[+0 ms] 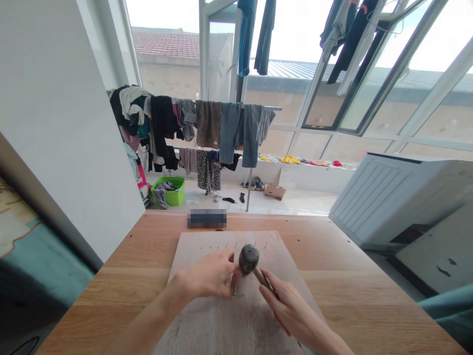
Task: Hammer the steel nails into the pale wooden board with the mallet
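Observation:
My right hand (pixel 286 298) is wrapped round the wooden handle of a hammer (pixel 249 259), whose dark, rounded head is raised over the board. Just left of the head, my left hand (pixel 210 274) has its fingers curled together. By its fingertips is a small reddish piece (pixel 235 277), and below it a thin metal piece (pixel 237 296) lies at the board's surface; what exactly the fingers pinch is unclear. Both hands are above a pale wooden board (pixel 207 320). A row of several thin nails (pixel 235 244) stands upright along the board's far part.
The board lies on a wooden table (pixel 354 296). A blurred dark box (pixel 207 218) sits behind it. Beyond are a laundry rack (pixel 210 123), a green basket (pixel 174 192) and windows. A white ribbed appliance (pixel 384 197) stands right; a white panel (pixel 74 123) rises left.

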`<control>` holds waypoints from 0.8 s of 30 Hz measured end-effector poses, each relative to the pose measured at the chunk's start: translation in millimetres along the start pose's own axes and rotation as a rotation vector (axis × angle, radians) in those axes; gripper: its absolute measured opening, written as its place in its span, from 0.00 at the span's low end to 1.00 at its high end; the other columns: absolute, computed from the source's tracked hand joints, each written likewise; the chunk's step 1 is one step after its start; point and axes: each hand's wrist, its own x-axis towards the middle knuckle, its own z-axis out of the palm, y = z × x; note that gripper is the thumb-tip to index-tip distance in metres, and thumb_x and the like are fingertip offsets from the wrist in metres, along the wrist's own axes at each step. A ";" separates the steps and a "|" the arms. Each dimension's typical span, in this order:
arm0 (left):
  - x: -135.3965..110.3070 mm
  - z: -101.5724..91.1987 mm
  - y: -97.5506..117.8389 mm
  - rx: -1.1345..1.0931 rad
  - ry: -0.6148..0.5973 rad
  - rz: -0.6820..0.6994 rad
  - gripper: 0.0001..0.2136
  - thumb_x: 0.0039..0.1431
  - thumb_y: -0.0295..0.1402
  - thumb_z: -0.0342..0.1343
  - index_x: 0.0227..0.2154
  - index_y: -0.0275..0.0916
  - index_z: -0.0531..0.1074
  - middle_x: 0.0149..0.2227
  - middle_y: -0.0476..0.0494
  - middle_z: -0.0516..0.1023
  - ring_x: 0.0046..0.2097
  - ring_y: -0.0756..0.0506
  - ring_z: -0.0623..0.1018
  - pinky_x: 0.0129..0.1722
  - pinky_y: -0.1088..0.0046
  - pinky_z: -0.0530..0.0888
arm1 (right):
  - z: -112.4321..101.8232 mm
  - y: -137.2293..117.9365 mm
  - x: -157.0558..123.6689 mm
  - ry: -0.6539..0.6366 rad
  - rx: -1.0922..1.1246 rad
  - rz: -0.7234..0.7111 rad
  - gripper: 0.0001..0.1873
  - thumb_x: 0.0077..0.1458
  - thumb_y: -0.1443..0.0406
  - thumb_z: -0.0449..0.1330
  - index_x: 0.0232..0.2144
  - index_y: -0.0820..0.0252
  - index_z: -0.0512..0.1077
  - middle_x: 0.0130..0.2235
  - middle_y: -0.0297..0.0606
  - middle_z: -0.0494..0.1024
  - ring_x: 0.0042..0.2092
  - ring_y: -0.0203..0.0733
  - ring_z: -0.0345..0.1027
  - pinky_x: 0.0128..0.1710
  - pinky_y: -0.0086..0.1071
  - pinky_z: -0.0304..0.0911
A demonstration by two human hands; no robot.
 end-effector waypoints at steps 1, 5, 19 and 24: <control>1.0 1.1 3.1 0.029 -0.001 -0.003 0.05 0.50 0.28 0.60 0.31 0.42 0.75 0.42 0.46 0.74 0.41 0.43 0.77 0.41 0.72 0.73 | 0.8 1.1 -0.1 0.003 0.007 0.002 0.22 0.65 0.56 0.46 0.55 0.61 0.66 0.16 0.22 0.60 0.15 0.33 0.56 0.14 0.23 0.55; 1.4 2.4 7.8 0.142 -0.021 -0.022 0.03 0.48 0.26 0.61 0.24 0.39 0.73 0.40 0.43 0.75 0.41 0.41 0.77 0.39 0.70 0.73 | 2.4 3.2 -0.2 0.019 0.010 0.023 0.26 0.64 0.55 0.46 0.58 0.62 0.64 0.17 0.24 0.61 0.16 0.36 0.57 0.14 0.26 0.54; 2.2 10.6 -99.3 -0.420 0.628 -0.220 0.06 0.58 0.36 0.57 0.36 0.41 0.76 0.33 0.50 0.81 0.34 0.48 0.78 0.37 0.75 0.74 | 6.3 11.0 -0.8 0.081 0.029 0.014 0.26 0.65 0.53 0.48 0.56 0.62 0.68 0.15 0.24 0.63 0.15 0.36 0.56 0.18 0.27 0.56; 2.1 24.0 -98.3 -0.426 0.549 -0.222 0.07 0.59 0.37 0.58 0.34 0.41 0.77 0.32 0.51 0.81 0.31 0.50 0.75 0.32 0.77 0.71 | 8.0 10.3 0.9 0.057 0.057 0.031 0.28 0.64 0.52 0.47 0.57 0.65 0.65 0.18 0.24 0.61 0.17 0.35 0.57 0.16 0.26 0.54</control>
